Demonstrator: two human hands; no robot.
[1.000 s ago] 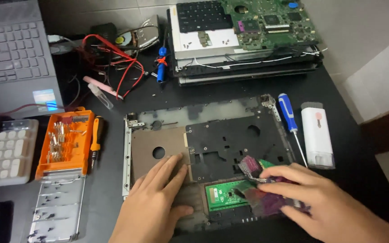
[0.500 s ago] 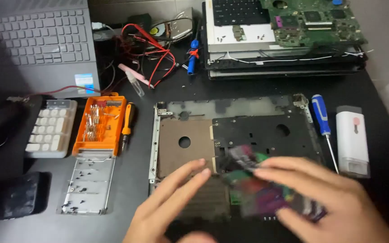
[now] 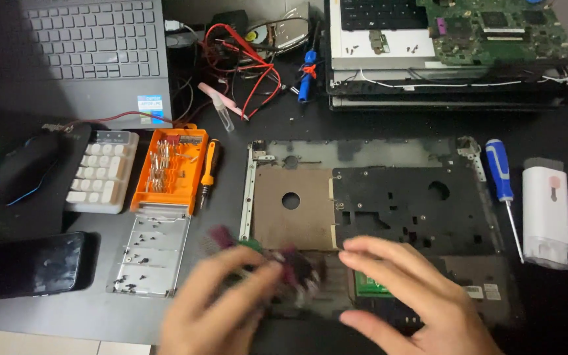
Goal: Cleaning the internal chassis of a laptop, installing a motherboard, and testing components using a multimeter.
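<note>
We note the dark worktop (image 3: 560, 309) carrying a stripped laptop base (image 3: 376, 210), underside up for access. At its 6 o'clock edge our right hand (image 3: 415, 296) rests, fingers spread and released. Our left hand (image 3: 225, 309), at 7 o'clock, seems to pinch a blurred purple-green part (image 3: 290, 266); the grasp cannot be confirmed.

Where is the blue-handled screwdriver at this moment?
In the head view, the blue-handled screwdriver lies on the right side of the dark table, between the opened laptop chassis and the white box.
</note>
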